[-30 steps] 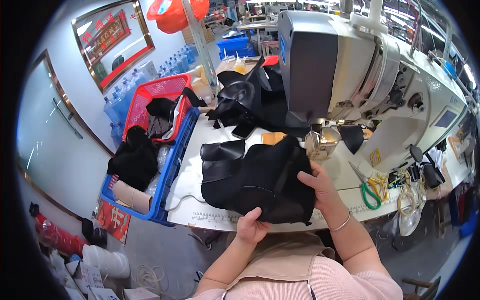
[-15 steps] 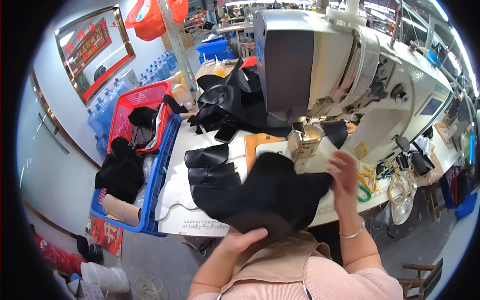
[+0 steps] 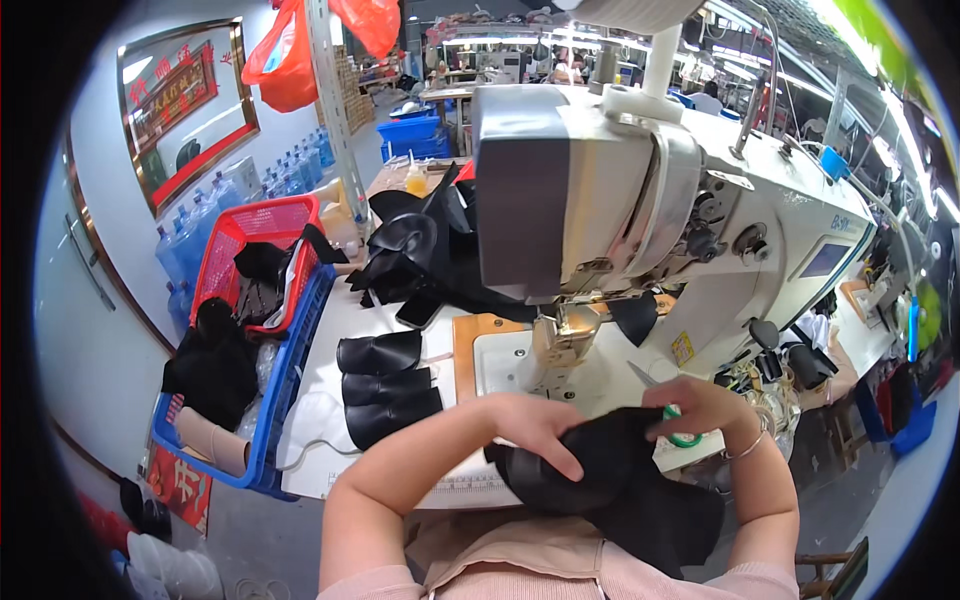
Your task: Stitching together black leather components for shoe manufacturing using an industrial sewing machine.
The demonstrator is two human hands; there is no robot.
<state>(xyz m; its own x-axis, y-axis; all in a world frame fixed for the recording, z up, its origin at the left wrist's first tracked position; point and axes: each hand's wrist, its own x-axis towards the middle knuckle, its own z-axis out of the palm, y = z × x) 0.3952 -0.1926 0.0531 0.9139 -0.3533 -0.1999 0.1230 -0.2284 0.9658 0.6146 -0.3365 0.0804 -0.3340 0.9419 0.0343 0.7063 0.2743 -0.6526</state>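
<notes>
limp black piece of material (image 3: 625, 485) with soft, uneven folds

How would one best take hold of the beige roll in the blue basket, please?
Probably around its middle, from above: the beige roll lies on its side at the near end of the blue basket, its rounded top exposed, while the basket's wall stands along its near side. The left hand is nearer, but it is on the black piece.
</notes>
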